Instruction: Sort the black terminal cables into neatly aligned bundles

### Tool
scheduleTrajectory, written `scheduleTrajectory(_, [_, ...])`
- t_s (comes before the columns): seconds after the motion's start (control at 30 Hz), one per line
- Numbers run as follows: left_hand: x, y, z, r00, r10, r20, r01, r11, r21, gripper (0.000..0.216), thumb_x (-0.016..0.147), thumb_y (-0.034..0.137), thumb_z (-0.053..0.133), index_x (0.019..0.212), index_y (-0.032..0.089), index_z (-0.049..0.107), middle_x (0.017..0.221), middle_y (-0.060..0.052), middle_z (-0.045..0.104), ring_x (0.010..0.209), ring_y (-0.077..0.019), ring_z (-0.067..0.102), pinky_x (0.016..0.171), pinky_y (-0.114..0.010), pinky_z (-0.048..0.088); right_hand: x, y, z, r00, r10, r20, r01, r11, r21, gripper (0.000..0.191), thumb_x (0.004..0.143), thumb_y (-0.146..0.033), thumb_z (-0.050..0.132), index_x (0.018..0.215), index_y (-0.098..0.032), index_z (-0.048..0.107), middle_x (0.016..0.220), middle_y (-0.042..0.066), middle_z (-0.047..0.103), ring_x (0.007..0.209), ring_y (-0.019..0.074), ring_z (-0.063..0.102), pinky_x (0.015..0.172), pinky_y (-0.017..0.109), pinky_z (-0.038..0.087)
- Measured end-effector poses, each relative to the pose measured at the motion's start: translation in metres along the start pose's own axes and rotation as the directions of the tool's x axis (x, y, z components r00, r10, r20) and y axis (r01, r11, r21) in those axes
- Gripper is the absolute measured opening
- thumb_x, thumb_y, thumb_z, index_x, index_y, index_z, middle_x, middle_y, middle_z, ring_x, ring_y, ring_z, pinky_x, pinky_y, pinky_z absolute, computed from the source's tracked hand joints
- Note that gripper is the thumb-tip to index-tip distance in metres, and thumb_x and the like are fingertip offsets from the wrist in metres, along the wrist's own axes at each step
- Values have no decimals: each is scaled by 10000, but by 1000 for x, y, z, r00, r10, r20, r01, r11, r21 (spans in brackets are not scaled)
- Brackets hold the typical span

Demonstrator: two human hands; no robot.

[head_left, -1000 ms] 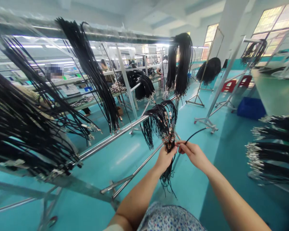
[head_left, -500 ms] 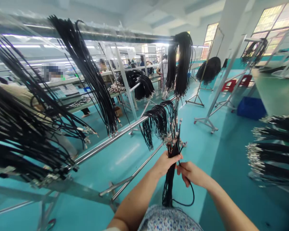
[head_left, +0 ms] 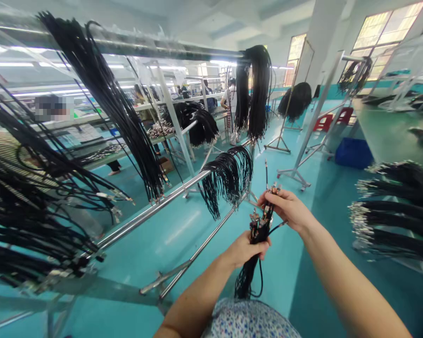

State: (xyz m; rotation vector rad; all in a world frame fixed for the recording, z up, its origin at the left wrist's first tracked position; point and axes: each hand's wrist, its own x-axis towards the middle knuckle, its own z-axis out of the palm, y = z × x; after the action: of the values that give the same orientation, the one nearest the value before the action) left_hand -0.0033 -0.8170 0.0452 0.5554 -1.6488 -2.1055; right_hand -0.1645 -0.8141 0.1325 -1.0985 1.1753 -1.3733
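Note:
A bundle of black cables (head_left: 247, 274) with metal-tipped connector ends hangs down in front of my body. My left hand (head_left: 252, 249) is wrapped round it a little below the connectors. Up at the top of the bundle, my right hand (head_left: 285, 206) pinches several of the cable ends. One cable end sticks up above its fingertips, and another pokes out to the right below them. Just beyond, black cables (head_left: 227, 176) are draped over the lower metal rail (head_left: 151, 211).
More cable bunches (head_left: 109, 103) hang from the upper rail at left. Bundles with bright ends (head_left: 383, 211) lie on a rack at right, near a green table (head_left: 383, 129) and a blue bin (head_left: 354, 152). People work at benches behind. A wheeled stand (head_left: 298, 164) is ahead.
My right hand has moved up from beside the bundle to its connector ends. The bundle now leans right at its top, and the loose cable loop has shrunk. The view has shifted slightly right.

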Motion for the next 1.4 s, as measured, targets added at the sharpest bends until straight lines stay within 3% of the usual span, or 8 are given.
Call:
scheduleTrajectory(0.2, [-13,-6,-10,994,65,-86,-73,993,-97,355,605,378,748,727,124,532,395,72,421,329,-45,362,422,-220,354,9,31,-2,945,305,118,-325,832,450,159,665,-291,710,704,-154,640,666,9,647,550,109,584,504,224,468])
scheduleTrajectory(0.37, [-13,-8,-20,894,170,-415,-225,971,-86,384,662,362,694,902,141,492,390,76,470,312,-66,387,389,-201,322,-3,37,10,971,201,-130,-106,849,517,163,670,-300,713,714,-164,635,640,1,634,537,111,582,494,225,486])
scheduleTrajectory(0.57, [-14,5,-15,902,187,-389,-209,978,-15,536,668,318,684,1117,133,458,387,87,476,300,-70,384,386,-201,338,-6,39,17,958,54,-283,63,919,389,217,661,-321,714,649,-138,599,454,-35,490,372,62,407,371,200,380])
scheduleTrajectory(0.7, [-10,19,-7,848,257,-464,-208,966,155,413,668,303,683,1024,133,560,412,74,474,332,-64,417,388,-190,347,-3,35,26,924,25,-382,157,885,438,232,675,-310,680,595,-165,518,403,-73,371,325,40,286,315,183,275])
scheduleTrajectory(0.93, [6,34,-16,923,366,-121,-383,907,-175,413,682,293,685,1055,187,541,350,95,437,268,-55,357,354,-174,303,-7,10,32,933,-327,-151,357,776,520,417,663,-613,600,885,-260,579,863,18,588,797,168,589,678,315,511])
scheduleTrajectory(1.1, [9,42,-17,907,414,79,-340,830,-443,373,712,283,659,1055,230,523,358,101,428,248,-58,333,339,-175,308,-12,20,33,918,-394,43,337,833,439,458,659,-397,719,1070,-335,527,947,5,629,906,202,605,859,446,456])
scheduleTrajectory(1.27, [14,35,-21,932,363,-6,-331,840,-429,412,717,298,657,1089,184,523,380,82,436,278,-68,378,361,-188,326,-15,18,37,912,-405,-61,405,870,283,311,649,-245,743,918,-271,588,849,-5,635,837,175,608,843,402,466])
scheduleTrajectory(1.4, [20,33,-21,939,341,-45,-331,862,-384,434,671,318,698,1046,171,534,664,-5,617,331,-75,471,357,-201,329,-14,4,38,926,-366,-88,376,896,236,239,646,-245,727,833,-227,578,813,-5,600,643,134,571,546,282,484])
